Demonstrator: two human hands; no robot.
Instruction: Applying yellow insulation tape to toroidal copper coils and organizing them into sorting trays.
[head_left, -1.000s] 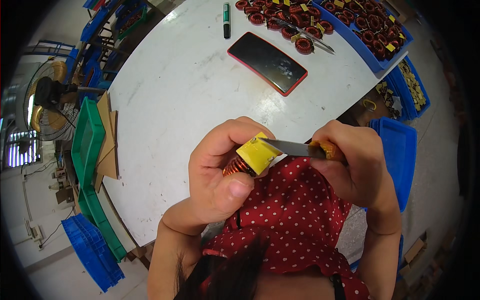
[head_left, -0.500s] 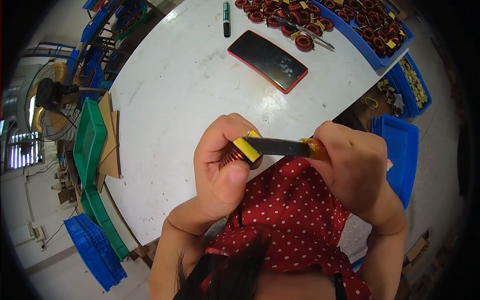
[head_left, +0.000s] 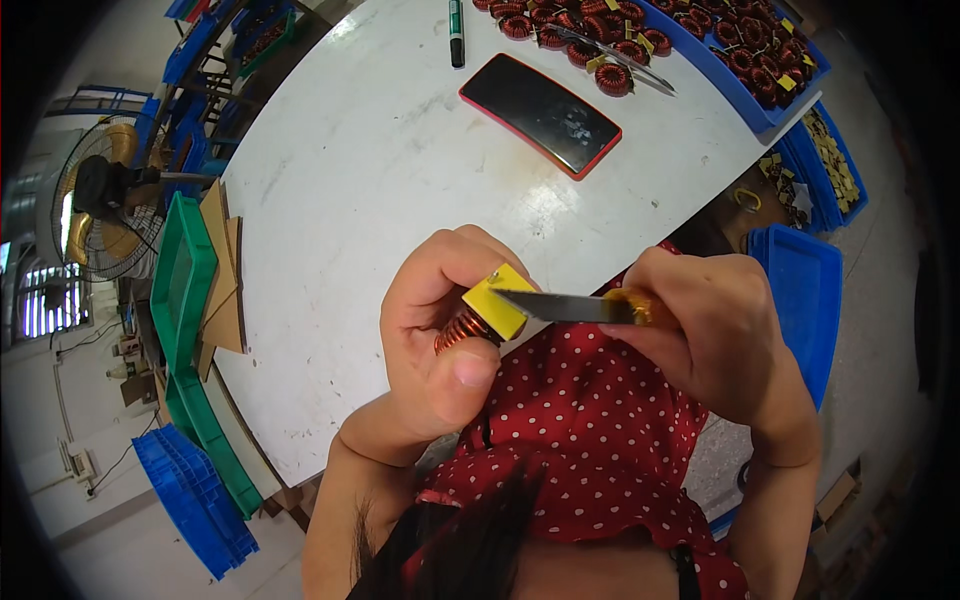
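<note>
1. Left hand point(head_left: 435, 335) grips a copper-wire coil point(head_left: 466, 331) capped by a square yellow plate point(head_left: 496, 303), between thumb and fingers.
2. Right hand point(head_left: 715, 320) is closed round an orange-handled steel knife point(head_left: 575, 307); tip over the plate, can't tell from here if touching.
3. Red-edged black phone point(head_left: 543, 113) lies beyond both hands.

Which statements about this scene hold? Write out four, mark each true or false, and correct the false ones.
1. The left hand holds a copper-coloured wire coil with a square yellow plate. True.
2. The right hand holds a green marker. False: it grips a grey-bladed knife with an amber handle.
3. A black, red-edged phone lies on the white table. True.
4. The blue plastic tray on the table holds white cups. False: it holds reddish ring coils.
</note>
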